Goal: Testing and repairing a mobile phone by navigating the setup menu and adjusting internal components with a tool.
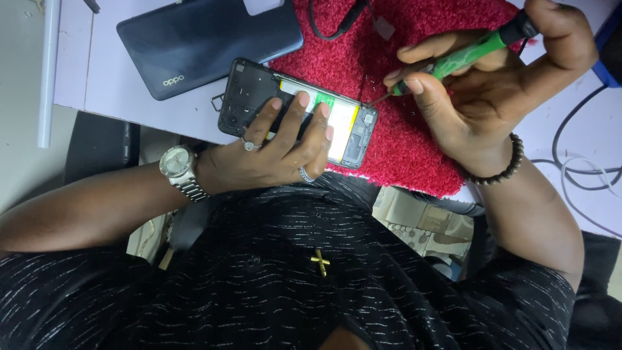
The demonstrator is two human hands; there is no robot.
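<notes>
My left hand (278, 146) grips an opened phone (249, 91) with its back removed, fingers laid over the battery and green board. The phone rests half on a red fuzzy mat (414, 149). My right hand (486, 84) holds a green-handled screwdriver (476, 48), its thin tip touching the phone's right end near the corner. A wristwatch (178, 165) sits on my left wrist, and a dark bead bracelet (505, 168) circles the right wrist.
A dark blue phone back cover (207, 39) lies on the pale desk (103, 71) at the upper left. Black and white cables (576, 162) run along the right side. A black cable lies at the mat's top edge.
</notes>
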